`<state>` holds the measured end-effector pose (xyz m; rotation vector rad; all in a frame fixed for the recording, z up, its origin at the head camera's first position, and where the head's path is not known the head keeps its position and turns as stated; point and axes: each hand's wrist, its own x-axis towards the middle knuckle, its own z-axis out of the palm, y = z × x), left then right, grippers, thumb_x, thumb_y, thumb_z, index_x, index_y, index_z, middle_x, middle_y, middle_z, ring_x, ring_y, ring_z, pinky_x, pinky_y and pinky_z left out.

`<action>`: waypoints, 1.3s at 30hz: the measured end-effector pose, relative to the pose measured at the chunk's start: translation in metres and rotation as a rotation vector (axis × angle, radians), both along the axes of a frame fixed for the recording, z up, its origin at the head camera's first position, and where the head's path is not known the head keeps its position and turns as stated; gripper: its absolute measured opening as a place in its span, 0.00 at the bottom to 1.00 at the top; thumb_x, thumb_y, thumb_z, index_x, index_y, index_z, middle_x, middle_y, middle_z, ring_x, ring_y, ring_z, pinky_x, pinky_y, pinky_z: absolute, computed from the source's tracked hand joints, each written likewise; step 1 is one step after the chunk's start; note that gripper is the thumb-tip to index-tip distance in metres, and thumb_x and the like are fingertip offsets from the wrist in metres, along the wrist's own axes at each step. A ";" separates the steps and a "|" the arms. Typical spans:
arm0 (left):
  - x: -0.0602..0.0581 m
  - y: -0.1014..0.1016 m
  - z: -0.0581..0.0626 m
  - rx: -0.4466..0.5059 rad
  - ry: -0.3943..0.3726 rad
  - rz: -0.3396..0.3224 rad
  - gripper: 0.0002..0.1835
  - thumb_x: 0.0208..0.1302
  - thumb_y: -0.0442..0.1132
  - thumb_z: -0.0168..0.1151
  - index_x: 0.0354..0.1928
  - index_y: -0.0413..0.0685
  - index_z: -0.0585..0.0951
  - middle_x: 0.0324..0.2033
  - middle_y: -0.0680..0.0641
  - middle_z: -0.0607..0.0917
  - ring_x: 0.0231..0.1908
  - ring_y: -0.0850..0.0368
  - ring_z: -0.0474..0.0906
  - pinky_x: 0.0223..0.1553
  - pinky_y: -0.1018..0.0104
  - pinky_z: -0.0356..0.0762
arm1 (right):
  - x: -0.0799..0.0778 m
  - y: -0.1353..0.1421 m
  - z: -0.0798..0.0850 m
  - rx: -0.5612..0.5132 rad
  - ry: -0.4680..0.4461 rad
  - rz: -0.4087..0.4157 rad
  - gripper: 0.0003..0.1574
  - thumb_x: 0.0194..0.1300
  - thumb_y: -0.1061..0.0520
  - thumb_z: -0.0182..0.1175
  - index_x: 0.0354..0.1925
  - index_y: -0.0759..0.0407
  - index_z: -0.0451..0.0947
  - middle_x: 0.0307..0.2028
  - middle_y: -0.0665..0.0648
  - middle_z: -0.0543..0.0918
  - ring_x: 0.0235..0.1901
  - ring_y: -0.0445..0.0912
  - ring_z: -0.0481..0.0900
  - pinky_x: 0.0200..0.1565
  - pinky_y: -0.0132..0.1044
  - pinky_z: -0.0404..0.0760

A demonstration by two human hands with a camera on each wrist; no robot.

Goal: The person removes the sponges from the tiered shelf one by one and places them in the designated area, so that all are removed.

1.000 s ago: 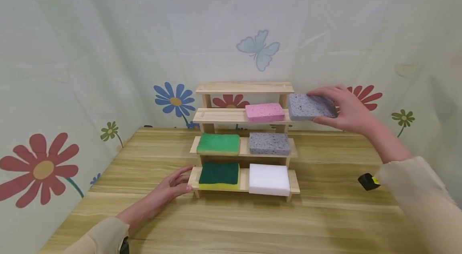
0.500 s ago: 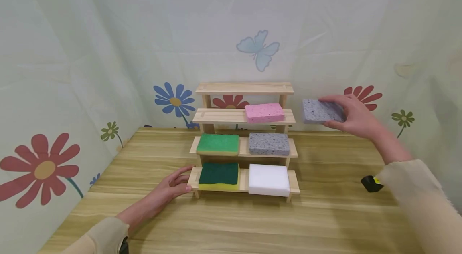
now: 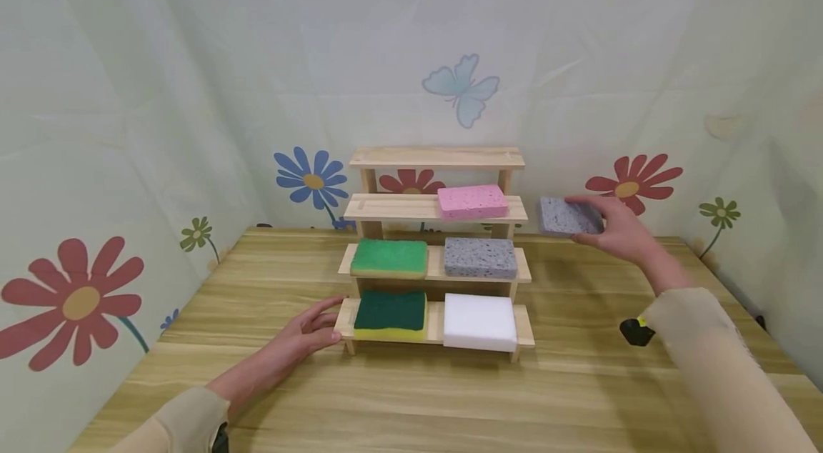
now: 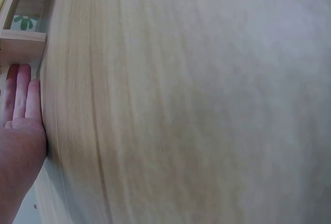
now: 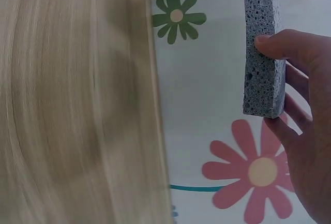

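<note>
Grey sponge (image 3: 551, 217), pinched between the thumb and fingers of the right hand (image 3: 620, 226), has shifted lower within one second; now apart from the wooden rack (image 3: 393, 206), hence on no tier. Left hand (image 3: 302, 333), fingers extended, touches the rack's lower left end.

The rack (image 3: 435, 261) is matt wood; the table (image 3: 411, 396), smooth, faintly shiny wood grain. The held sponge (image 5: 258, 84) is rough and pitted, the white sponge (image 3: 479, 321) smooth and matt, the backdrop (image 3: 321, 46) creased, cloth-like.
</note>
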<state>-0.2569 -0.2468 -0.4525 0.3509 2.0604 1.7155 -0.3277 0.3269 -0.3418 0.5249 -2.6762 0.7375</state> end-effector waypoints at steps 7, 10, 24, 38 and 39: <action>-0.001 0.000 0.001 0.012 -0.003 -0.008 0.39 0.72 0.41 0.57 0.78 0.55 0.51 0.73 0.37 0.63 0.59 0.65 0.75 0.60 0.70 0.71 | -0.012 0.001 -0.015 -0.026 -0.086 -0.055 0.42 0.57 0.58 0.70 0.68 0.59 0.67 0.64 0.72 0.71 0.55 0.64 0.70 0.56 0.63 0.69; 0.000 0.000 0.001 0.004 -0.003 -0.009 0.39 0.72 0.42 0.57 0.78 0.55 0.50 0.73 0.37 0.63 0.60 0.65 0.75 0.60 0.69 0.70 | -0.018 0.001 -0.023 -0.018 -0.099 -0.049 0.41 0.57 0.60 0.69 0.67 0.61 0.68 0.64 0.73 0.72 0.56 0.64 0.70 0.58 0.63 0.67; 0.000 0.000 0.002 0.002 -0.012 -0.006 0.38 0.72 0.43 0.57 0.78 0.57 0.51 0.73 0.38 0.64 0.62 0.61 0.74 0.63 0.65 0.69 | -0.022 -0.008 -0.053 -0.006 -0.175 0.015 0.41 0.56 0.63 0.68 0.66 0.68 0.68 0.65 0.74 0.71 0.62 0.66 0.68 0.63 0.66 0.62; -0.001 -0.001 0.002 -0.011 -0.026 0.006 0.38 0.72 0.44 0.58 0.78 0.58 0.52 0.74 0.39 0.64 0.63 0.61 0.73 0.64 0.65 0.69 | -0.025 -0.003 -0.073 -0.005 -0.204 0.055 0.41 0.54 0.61 0.68 0.65 0.70 0.69 0.63 0.75 0.72 0.59 0.65 0.69 0.62 0.67 0.64; -0.001 -0.001 0.002 -0.009 -0.026 0.006 0.38 0.72 0.44 0.58 0.78 0.58 0.52 0.74 0.39 0.64 0.63 0.60 0.73 0.64 0.64 0.69 | -0.025 -0.003 -0.074 -0.004 -0.205 0.062 0.41 0.54 0.61 0.68 0.64 0.71 0.69 0.63 0.75 0.72 0.60 0.66 0.69 0.62 0.67 0.64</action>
